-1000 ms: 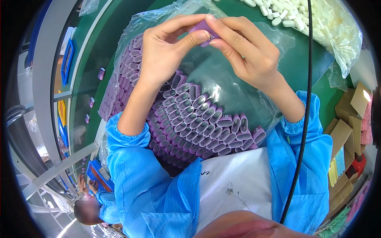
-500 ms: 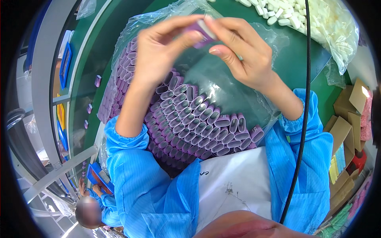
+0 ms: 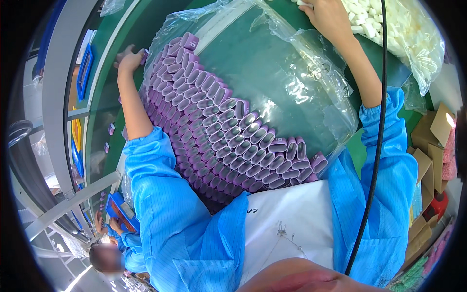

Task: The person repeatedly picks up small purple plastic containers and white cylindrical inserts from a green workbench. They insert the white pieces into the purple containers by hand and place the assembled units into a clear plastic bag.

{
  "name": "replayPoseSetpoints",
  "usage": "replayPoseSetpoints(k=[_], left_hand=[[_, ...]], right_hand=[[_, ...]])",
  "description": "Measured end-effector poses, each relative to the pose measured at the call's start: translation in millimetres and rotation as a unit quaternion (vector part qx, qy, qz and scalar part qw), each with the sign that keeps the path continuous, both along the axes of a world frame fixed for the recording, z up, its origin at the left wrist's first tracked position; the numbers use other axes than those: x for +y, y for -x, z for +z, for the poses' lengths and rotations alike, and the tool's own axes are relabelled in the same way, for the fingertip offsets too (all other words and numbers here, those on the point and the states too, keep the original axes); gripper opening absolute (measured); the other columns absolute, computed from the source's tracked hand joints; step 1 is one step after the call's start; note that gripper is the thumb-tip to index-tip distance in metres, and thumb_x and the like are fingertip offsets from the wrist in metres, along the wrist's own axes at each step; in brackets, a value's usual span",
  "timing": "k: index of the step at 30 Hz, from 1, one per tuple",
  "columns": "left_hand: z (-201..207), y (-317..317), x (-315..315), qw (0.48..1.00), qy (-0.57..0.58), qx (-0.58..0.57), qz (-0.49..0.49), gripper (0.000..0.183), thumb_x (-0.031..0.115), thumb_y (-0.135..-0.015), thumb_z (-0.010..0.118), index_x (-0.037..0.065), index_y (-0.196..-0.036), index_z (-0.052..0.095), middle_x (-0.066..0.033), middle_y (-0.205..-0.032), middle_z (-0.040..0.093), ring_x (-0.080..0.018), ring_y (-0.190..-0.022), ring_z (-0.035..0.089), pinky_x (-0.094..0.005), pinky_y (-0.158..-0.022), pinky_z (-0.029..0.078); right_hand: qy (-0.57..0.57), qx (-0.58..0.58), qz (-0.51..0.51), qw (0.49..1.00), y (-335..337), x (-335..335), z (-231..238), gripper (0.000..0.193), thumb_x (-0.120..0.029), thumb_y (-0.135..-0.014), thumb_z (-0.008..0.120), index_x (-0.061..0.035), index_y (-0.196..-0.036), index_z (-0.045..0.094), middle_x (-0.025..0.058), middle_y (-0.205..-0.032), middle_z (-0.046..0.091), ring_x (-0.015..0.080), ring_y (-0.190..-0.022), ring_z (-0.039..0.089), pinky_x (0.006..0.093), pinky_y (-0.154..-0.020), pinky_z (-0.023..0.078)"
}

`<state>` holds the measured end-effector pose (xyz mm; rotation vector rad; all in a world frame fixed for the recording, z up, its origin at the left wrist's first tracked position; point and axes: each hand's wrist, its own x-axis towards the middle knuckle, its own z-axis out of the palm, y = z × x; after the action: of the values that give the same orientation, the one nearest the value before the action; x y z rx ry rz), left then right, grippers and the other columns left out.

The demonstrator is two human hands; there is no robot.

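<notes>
The left hand (image 3: 127,59) holds 1 purple shell (image 3: 144,56) beside the packed rows (image 3: 209,126); the right hand (image 3: 327,17) meets white pieces (image 3: 364,18) (grip cropped, cannot tell). A low left forearm (image 3: 134,107) sweep could topple shells.

Working from the remote feed, I am reading the purple shells (image 3: 226,117) as smooth, faintly shiny plastic, while the white pieces (image 3: 365,22) are looking like plastic with a softer, even finish. I am seeing the clear film (image 3: 311,73) throwing bright glints as glossy, crinkled plastic, and the green tabletop (image 3: 151,22) is showing a smooth, duller face. I am logging the blue jacket (image 3: 163,204) as thin, slightly lustrous cloth, the white shirt (image 3: 296,209) as matt fabric, and the cartons (image 3: 442,121) as dull brown cardboard.
</notes>
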<state>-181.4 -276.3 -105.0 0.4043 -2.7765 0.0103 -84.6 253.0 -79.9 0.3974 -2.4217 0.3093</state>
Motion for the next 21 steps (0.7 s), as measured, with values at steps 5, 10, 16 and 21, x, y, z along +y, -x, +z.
replayPoseSetpoints(k=[5, 10, 16, 21], left_hand=[[101.9, -40.0, 121.1, 0.959, 0.003, 0.084, -0.271, 0.034, 0.042, -0.079, 0.069, 0.01, -0.088, 0.072, -0.0199, -0.103, 0.062, -0.0354, -0.111, 0.049, -0.0515, -0.092, 0.038], [96.4, -97.0, 206.2, 0.93, 0.146, -0.022, -0.337, 0.031, 0.036, -0.069, 0.078, 0.008, -0.082, 0.074, -0.0119, -0.103, 0.061, -0.0328, -0.102, 0.05, -0.0429, -0.086, 0.043], [87.7, -101.3, 217.4, 0.925, 0.008, -0.011, -0.379, 0.031, 0.031, -0.069, 0.079, 0.006, -0.087, 0.074, -0.0093, -0.106, 0.062, -0.0286, -0.098, 0.055, -0.0418, -0.083, 0.046], [79.0, -130.5, 272.4, 0.654, -0.652, -0.094, -0.371, 0.028, 0.019, -0.088, 0.067, -0.001, -0.108, 0.064, -0.0109, -0.105, 0.066, -0.0201, -0.091, 0.064, -0.0341, -0.084, 0.051]], right_hand=[[0.057, -0.043, 0.049, 0.996, -0.8, -0.3, -12.5, 0.011, -0.01, -0.074, 0.067, -0.001, -0.076, 0.06, 0.0156, -0.08, 0.059, 0.0333, -0.086, 0.054, 0.0419, -0.077, 0.045], [0.083, -0.046, 0.067, 0.993, -8.2, -2.4, -6.7, 0.012, -0.008, -0.075, 0.066, -0.0015, -0.073, 0.056, 0.0154, -0.078, 0.059, 0.034, -0.085, 0.055, 0.0426, -0.076, 0.044], [0.241, -0.062, 0.081, 0.965, -31.0, -11.3, 23.4, 0.009, -0.006, -0.079, 0.065, 0.0009, -0.083, 0.061, 0.0134, -0.082, 0.063, 0.0271, -0.078, 0.06, 0.0363, -0.071, 0.047], [0.485, -0.123, 0.257, 0.827, -67.6, -37.9, 36.9, 0.015, -0.008, -0.083, 0.068, 0.0026, -0.093, 0.065, 0.011, -0.082, 0.065, 0.0114, -0.076, 0.061, 0.0243, -0.067, 0.047]])
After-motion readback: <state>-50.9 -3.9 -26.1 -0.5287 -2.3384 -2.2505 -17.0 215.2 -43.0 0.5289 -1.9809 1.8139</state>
